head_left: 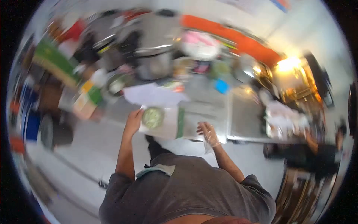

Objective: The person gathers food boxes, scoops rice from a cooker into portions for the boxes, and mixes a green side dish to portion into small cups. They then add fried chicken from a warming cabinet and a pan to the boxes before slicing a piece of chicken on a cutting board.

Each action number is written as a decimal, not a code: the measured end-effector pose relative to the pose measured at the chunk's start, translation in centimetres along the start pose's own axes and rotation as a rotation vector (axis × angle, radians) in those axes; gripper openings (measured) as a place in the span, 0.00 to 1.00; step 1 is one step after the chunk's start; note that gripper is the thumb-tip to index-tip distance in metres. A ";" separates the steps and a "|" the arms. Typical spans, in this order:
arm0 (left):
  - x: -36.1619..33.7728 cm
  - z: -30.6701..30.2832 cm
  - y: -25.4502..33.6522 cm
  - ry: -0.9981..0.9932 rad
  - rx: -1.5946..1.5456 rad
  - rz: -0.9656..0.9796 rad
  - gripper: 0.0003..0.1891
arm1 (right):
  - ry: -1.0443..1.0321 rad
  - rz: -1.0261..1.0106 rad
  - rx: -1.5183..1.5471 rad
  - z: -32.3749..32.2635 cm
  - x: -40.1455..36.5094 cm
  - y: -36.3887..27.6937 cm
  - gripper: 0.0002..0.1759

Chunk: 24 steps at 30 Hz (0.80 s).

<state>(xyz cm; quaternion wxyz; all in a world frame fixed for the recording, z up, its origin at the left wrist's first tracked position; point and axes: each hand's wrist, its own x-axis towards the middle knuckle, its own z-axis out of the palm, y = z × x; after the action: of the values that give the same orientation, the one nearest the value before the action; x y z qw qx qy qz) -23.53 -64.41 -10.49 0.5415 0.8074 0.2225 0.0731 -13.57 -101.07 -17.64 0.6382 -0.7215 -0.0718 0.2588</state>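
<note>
My left hand [133,121] is closed on the left edge of a white board [169,121] with a green strip [180,122] along its right side. A round container of pale green food [153,117] stands on the board, close to my left fingers. To the right of the board, over the counter's front edge, my right hand [209,134] wears a loose clear plastic glove. Its fingers are partly curled and blurred, with nothing visible between them. White paper [151,93] lies just behind the board.
Large metal pots [154,56] stand at the back of the steel counter [203,112]. A blue item [222,86] lies right of centre. Cartons [87,104] are on the left. Another person in dark clothing [317,160] is at the right by white bags [283,117].
</note>
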 end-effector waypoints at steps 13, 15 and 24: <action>2.7 51.1 1.9 -0.353 0.389 0.217 0.23 | 0.680 0.307 0.209 -30.6 -25.2 6.0 0.25; 3.6 53.7 5.8 -0.436 0.461 0.098 0.28 | 0.658 0.239 0.219 -34.8 -23.8 6.3 0.24; -2.0 62.5 36.9 -0.635 0.103 0.560 0.17 | 0.674 0.202 0.118 -54.6 -24.9 5.6 0.23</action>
<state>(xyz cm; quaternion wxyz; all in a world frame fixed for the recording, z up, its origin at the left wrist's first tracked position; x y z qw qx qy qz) 7.45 -129.48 -1.98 0.5012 0.8452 -0.1800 -0.0461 -10.72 -161.14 -13.13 0.6376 -0.7319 0.2295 0.0716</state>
